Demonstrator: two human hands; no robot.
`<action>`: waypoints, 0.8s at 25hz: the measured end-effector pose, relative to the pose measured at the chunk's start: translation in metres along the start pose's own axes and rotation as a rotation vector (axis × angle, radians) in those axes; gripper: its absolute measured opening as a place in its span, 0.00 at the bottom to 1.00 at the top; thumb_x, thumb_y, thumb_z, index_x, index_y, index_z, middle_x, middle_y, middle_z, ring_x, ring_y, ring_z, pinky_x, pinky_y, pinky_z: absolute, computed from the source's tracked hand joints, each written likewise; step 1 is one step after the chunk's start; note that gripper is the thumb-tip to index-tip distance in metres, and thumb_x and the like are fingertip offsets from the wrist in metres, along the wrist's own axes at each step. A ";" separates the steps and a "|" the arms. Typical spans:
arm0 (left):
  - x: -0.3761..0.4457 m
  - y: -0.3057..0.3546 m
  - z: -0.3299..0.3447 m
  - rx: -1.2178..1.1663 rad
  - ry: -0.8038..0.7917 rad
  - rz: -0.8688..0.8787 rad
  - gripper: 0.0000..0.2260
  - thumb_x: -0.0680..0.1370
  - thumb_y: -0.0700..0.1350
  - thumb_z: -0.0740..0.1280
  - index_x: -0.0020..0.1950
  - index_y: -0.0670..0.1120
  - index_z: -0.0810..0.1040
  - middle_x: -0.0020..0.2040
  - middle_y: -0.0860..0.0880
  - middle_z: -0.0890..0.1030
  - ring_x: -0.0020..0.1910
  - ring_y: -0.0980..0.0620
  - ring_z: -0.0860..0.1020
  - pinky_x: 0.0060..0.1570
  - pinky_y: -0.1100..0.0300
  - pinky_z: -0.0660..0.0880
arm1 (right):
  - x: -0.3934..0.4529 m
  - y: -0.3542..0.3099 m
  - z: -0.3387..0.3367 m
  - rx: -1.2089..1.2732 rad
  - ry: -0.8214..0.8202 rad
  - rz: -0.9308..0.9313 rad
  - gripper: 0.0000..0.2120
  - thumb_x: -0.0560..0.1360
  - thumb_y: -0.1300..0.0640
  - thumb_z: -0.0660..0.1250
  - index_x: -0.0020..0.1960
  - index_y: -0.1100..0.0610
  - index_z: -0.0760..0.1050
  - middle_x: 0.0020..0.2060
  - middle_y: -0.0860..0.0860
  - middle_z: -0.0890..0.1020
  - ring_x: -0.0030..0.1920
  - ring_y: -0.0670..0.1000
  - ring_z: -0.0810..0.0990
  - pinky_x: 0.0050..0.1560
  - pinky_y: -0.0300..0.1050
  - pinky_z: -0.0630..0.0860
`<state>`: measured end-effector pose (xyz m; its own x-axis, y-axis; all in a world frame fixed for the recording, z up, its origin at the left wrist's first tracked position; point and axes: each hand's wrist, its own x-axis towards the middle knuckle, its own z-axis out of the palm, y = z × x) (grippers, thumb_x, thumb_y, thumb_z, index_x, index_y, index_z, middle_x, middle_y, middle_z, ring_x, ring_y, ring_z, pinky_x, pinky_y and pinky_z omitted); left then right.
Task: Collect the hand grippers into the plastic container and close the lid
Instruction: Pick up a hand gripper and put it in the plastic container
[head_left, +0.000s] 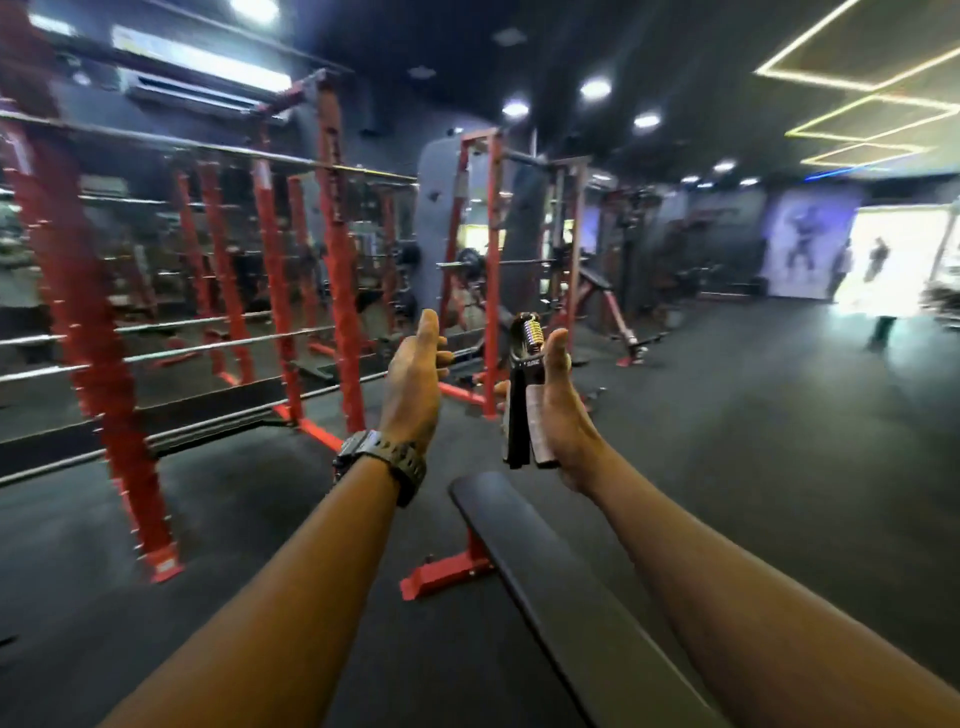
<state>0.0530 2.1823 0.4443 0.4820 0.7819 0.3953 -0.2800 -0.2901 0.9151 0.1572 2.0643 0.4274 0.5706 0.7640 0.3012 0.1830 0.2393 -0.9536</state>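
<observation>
A black hand gripper (522, 395) with a chrome coil spring on top stands upright in my right hand (563, 410), spring end up, handles squeezed close together. My right hand wraps it from the right side with the thumb pointing up. My left hand (415, 384), with a dark watch on the wrist, is raised just left of the gripper, fingers extended and apart, holding nothing. Both arms reach out in front of me at mid-frame. No plastic container shows in the head view.
A black padded bench (566, 597) on a red foot runs from under my hands toward the lower right. Red power racks (332, 270) with steel bars fill the left and centre back. Dark rubber floor (779, 441) spreads to the right; people stand by the bright doorway.
</observation>
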 end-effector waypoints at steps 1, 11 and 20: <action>-0.014 0.007 0.040 -0.019 -0.063 0.006 0.31 0.69 0.75 0.54 0.49 0.50 0.78 0.51 0.47 0.81 0.51 0.48 0.78 0.56 0.49 0.74 | -0.021 -0.008 -0.038 -0.030 0.067 -0.002 0.55 0.47 0.12 0.54 0.54 0.54 0.74 0.37 0.50 0.80 0.39 0.51 0.79 0.45 0.49 0.76; -0.192 0.086 0.351 -0.255 -0.554 -0.031 0.33 0.73 0.71 0.52 0.59 0.47 0.77 0.58 0.46 0.81 0.58 0.46 0.79 0.58 0.47 0.74 | -0.242 -0.092 -0.317 -0.140 0.701 -0.032 0.46 0.56 0.18 0.59 0.59 0.51 0.76 0.44 0.54 0.81 0.45 0.54 0.78 0.56 0.60 0.76; -0.349 0.122 0.506 -0.463 -1.043 -0.074 0.26 0.80 0.67 0.51 0.58 0.48 0.77 0.56 0.47 0.80 0.54 0.48 0.79 0.52 0.52 0.74 | -0.450 -0.142 -0.416 -0.269 1.220 -0.054 0.39 0.63 0.24 0.60 0.58 0.54 0.74 0.42 0.55 0.80 0.40 0.52 0.80 0.45 0.50 0.77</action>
<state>0.2710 1.5951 0.4578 0.9039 -0.1131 0.4124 -0.3968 0.1378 0.9075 0.2073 1.4372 0.4286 0.9002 -0.3304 0.2837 0.3050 0.0133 -0.9523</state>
